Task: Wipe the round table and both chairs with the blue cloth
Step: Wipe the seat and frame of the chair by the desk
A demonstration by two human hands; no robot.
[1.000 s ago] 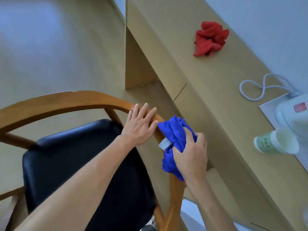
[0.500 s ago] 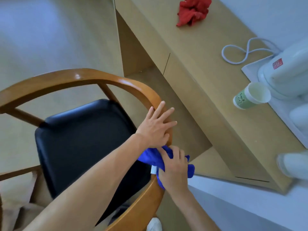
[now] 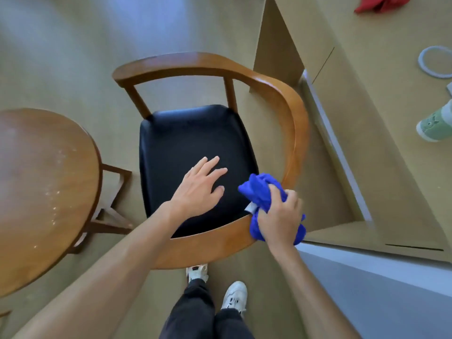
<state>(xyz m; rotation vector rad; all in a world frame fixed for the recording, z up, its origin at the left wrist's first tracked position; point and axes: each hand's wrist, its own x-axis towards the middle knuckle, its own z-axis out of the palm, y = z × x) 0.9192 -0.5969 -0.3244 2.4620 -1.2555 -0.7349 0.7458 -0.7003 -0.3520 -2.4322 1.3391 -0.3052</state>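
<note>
Blue cloth (image 3: 263, 194) bunched in right hand (image 3: 278, 216), on chair (image 3: 296, 133) rail.

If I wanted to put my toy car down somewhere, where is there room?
The round table shows bare wood across its top. The black seat is free toward the back rail; its front has the left hand over it. The desk is bare between the red cloth and green cup. It's crowded where the right hand grips the blue cloth.

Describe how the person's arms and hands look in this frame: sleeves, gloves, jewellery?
Both forearms are bare to the frame edge, no sleeves showing. The left hand and right hand are ungloved, with no rings, watch or wristband visible.
</note>
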